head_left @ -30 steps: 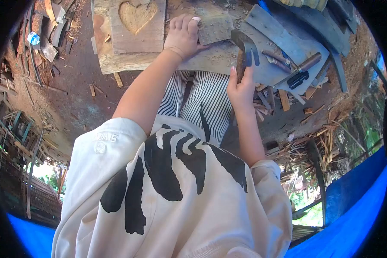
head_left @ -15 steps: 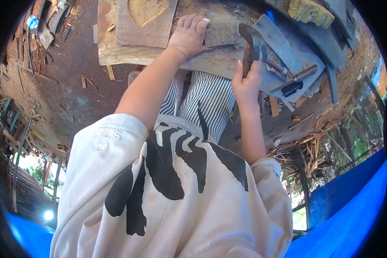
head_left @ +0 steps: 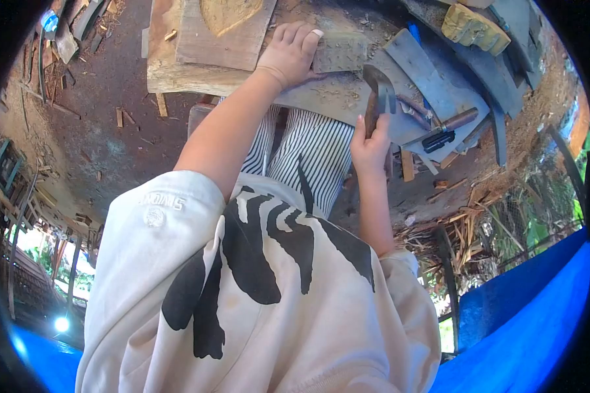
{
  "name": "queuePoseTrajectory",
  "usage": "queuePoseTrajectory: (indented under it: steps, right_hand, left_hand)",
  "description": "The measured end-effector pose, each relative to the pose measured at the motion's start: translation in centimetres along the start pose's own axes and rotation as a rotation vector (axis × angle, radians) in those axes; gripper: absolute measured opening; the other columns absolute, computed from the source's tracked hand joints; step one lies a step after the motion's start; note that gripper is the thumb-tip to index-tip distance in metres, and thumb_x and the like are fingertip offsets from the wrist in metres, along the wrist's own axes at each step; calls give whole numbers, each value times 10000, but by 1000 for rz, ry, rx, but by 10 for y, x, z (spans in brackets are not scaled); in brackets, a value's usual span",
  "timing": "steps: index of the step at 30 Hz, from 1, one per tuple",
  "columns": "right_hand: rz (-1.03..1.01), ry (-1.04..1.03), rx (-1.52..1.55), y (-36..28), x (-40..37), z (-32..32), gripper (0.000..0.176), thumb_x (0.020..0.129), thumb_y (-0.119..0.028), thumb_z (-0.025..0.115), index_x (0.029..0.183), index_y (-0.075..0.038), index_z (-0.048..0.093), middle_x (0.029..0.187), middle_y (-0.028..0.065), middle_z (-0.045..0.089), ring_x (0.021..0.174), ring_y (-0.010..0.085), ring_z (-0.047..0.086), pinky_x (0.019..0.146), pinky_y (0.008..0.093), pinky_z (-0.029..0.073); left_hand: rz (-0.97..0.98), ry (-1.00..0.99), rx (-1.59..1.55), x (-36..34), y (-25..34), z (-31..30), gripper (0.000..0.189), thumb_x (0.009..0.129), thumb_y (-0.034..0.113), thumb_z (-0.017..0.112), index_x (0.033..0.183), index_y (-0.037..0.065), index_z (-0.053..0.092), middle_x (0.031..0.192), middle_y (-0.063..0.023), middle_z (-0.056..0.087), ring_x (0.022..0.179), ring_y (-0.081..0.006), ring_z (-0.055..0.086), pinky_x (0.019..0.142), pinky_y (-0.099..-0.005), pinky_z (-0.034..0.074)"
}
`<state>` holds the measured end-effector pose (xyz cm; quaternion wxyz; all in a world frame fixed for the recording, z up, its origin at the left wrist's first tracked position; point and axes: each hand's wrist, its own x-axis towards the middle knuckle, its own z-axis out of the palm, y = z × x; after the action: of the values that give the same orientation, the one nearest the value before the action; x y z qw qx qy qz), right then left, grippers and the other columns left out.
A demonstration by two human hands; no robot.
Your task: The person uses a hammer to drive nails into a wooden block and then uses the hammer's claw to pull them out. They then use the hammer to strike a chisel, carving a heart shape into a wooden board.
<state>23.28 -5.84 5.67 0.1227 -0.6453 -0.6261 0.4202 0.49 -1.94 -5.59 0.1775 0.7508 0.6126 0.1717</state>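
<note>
My left hand [head_left: 290,54] presses down on the left end of a small rectangular wooden block [head_left: 342,52], thumb along its near edge and fingers over the top. Chips lie scattered on the block, which rests on a larger plank [head_left: 203,80]. My right hand [head_left: 372,147] is wrapped round the handle of a hammer-like tool [head_left: 377,85] with a curved, dark metal head. That head is raised just off the block's lower right corner, apart from it. Beside my left hand lies a flat board [head_left: 226,49] with a light, rounded hollow [head_left: 233,13].
More hand tools [head_left: 442,131] with dark heads and wooden handles lie right of my right hand. Grey boards [head_left: 426,75] and a yellowish carved block [head_left: 475,29] stand beyond. Wood scraps litter the brown floor [head_left: 111,150]; a blue tarp [head_left: 524,301] hangs at lower right.
My right hand and the tool have moved down and slightly left, toward my body. My left hand keeps its place on the block.
</note>
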Motion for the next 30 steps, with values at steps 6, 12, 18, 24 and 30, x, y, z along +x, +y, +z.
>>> queuePoseTrajectory:
  steps: [6,12,18,24,30]
  right_hand:
    - [-264,190,-62,-7,4,8,424,903,-71,562,1271,84,421,954,254,637,838,414,656,692,399,519]
    - [-228,191,-21,-21,18,9,388,901,-101,578,1232,51,445,884,237,646,772,378,677,656,406,515]
    - [13,84,-5,-34,22,1,358,874,-105,619,1167,30,464,866,217,638,759,349,671,655,385,509]
    - [83,-26,32,-16,25,-2,360,877,-111,644,1152,43,470,865,112,607,734,159,595,666,299,492]
    - [220,-101,240,-25,28,6,316,935,-202,593,1128,20,477,712,57,593,550,92,544,501,239,439]
  left_hand:
    - [-18,-32,-5,-1,0,-1,894,611,461,800,1268,68,340,1260,-116,465,1252,-305,389,1055,-449,276]
    - [-36,-17,-43,0,2,-2,898,613,475,794,1273,67,342,1263,-117,465,1252,-306,390,1056,-449,276]
    - [-26,-68,-11,2,1,-3,890,611,493,788,1265,70,357,1258,-115,469,1247,-303,394,1057,-449,279]
    - [-19,36,-76,3,0,0,892,605,488,785,1265,71,354,1255,-113,472,1237,-301,403,1053,-447,286]
    - [-2,37,-1,1,0,1,815,637,440,767,1241,75,360,1236,-118,476,1230,-305,409,1031,-440,302]
